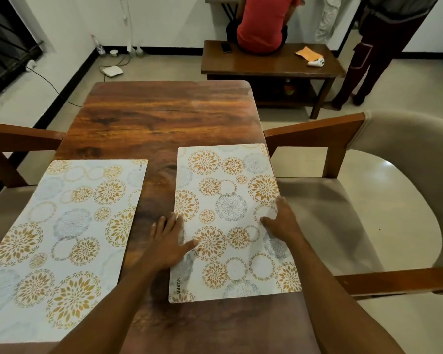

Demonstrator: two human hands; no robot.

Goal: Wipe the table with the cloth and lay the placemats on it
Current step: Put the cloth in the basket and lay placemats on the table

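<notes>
Squarely ahead runs a dark brown wood-grain table (159, 118), its glossy top bare at the far end. Two white rectangular placemats printed with gold and grey flower circles lie flat on its near half, well apart: the left placemat (62, 226) slightly askew at the left edge, the right placemat (230, 208) along the right edge. The left hand (169, 241) lies flat across this mat's left border, fingers straight, thumb on the print, its grip released. The right hand (281, 218) rests on the opposite border, thumb spread inward, grip likewise released. A wooden armchair with beige padding (394, 149) stands at the right side, and another wooden chair arm (18, 136) shows at the left. Beyond, on pale floor tiles (62, 77), a white flat box (111, 71) trails cables by the wall. A person in a red top (264, 24) sits on a low dark wooden side table (266, 62), where an orange sheet (308, 53), cloth or paper I cannot tell, lies.
</notes>
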